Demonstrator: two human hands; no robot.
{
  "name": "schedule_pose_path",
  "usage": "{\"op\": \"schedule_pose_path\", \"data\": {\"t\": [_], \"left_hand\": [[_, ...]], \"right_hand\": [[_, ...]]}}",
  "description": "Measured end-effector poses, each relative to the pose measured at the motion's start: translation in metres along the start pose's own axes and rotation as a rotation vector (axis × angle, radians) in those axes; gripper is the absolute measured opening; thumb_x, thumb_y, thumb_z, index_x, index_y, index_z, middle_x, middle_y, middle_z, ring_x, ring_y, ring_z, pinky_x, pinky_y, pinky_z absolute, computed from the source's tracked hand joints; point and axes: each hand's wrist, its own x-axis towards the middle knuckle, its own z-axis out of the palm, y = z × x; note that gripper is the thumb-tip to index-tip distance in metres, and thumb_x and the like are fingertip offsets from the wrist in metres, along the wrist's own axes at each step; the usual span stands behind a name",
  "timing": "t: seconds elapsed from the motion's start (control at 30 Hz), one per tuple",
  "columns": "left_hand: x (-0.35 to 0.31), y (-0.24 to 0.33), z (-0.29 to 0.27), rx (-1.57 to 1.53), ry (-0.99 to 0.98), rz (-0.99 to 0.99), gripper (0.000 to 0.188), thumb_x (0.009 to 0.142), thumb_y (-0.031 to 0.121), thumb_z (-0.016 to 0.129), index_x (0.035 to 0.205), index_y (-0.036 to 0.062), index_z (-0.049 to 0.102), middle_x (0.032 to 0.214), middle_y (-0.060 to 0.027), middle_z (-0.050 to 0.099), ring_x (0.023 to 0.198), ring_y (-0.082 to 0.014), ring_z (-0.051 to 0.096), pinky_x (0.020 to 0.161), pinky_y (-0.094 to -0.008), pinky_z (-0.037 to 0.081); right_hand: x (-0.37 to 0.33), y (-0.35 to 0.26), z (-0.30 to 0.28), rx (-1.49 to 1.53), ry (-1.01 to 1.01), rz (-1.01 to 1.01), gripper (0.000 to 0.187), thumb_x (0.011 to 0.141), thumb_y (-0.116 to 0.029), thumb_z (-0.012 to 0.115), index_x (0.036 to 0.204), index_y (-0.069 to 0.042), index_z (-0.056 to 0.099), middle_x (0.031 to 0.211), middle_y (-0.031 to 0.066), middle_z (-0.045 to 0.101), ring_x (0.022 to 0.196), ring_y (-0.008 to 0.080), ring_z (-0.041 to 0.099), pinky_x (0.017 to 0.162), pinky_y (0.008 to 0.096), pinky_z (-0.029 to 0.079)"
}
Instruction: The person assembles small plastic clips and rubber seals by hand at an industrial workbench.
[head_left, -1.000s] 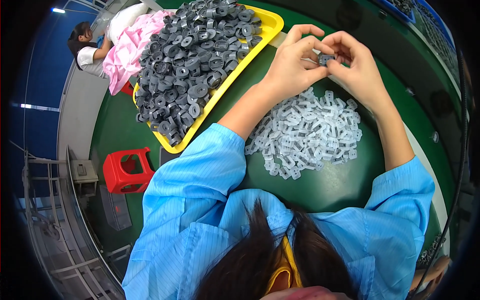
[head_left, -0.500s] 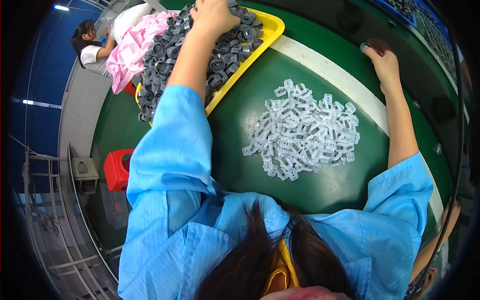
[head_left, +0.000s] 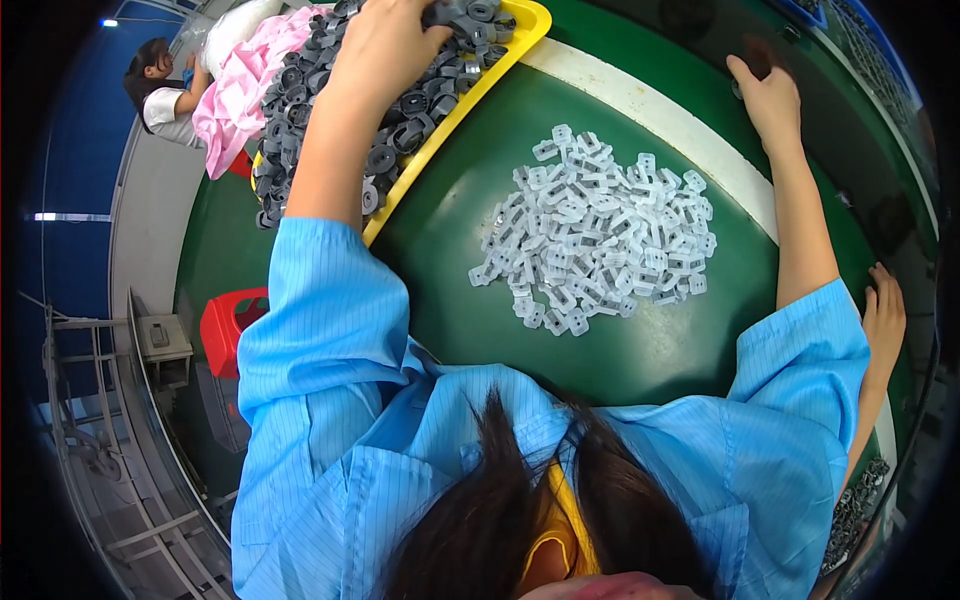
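Note:
My left hand reaches over a yellow tray heaped with dark grey ring-shaped plastic parts. Its thumb points to the right among the parts, while its fingertips are cut off by the upper edge, so whether it grips one is hidden. On the right my right hand is stretched out past the white strip, over the dark green surface. Its thumb stands apart from the blurred fingers, and a small grey piece shows just below the thumb. Between my arms lies a pile of translucent white plastic clips.
Pink cloth lies against the tray's far left side, with a person beyond it. A red plastic container stands at the left. Another person's hand rests near my right sleeve. A blue crate is at the far right.
My left hand has shifted left and slightly down over the tray. The ring-shaped part at my right thumb tip has left the pinch, and that thumb has lifted. The other person's hand has moved up.

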Motion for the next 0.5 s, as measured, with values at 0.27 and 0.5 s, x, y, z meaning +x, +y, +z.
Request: {"op": "schedule_pose_path", "data": {"t": [0.27, 0.5], "left_hand": [[-0.017, 0.073, 0.002, -0.190, -0.110, 0.165, 0.023, 0.074, 0.006, 0.067, 0.096, 0.0000, 0.065, 0.104, -0.0182, 0.060, 0.099, -0.0377, 0.059, 0.090, -0.0418, 0.048], [-0.013, 0.092, 0.046, -0.425, -0.114, 0.158, 0.034, 0.074, 0.016, 0.075, 0.104, 0.0044, 0.068, 0.097, -0.0125, 0.067, 0.089, -0.0289, 0.065, 0.081, -0.0348, 0.051]], "right_hand": [[-0.031, -0.104, -0.049, 0.135, -1.131, -0.068, 0.019, 0.077, -0.010, 0.062, 0.093, 0.000, 0.062, 0.079, 0.0048, 0.059, 0.070, 0.0132, 0.059, 0.060, 0.0276, 0.051], [-0.057, -0.103, -0.045, 0.428, -0.965, 0.135, 0.018, 0.079, -0.003, 0.059, 0.095, 0.003, 0.061, 0.074, 0.0029, 0.059, 0.063, 0.0083, 0.057, 0.059, 0.0238, 0.049]]}}
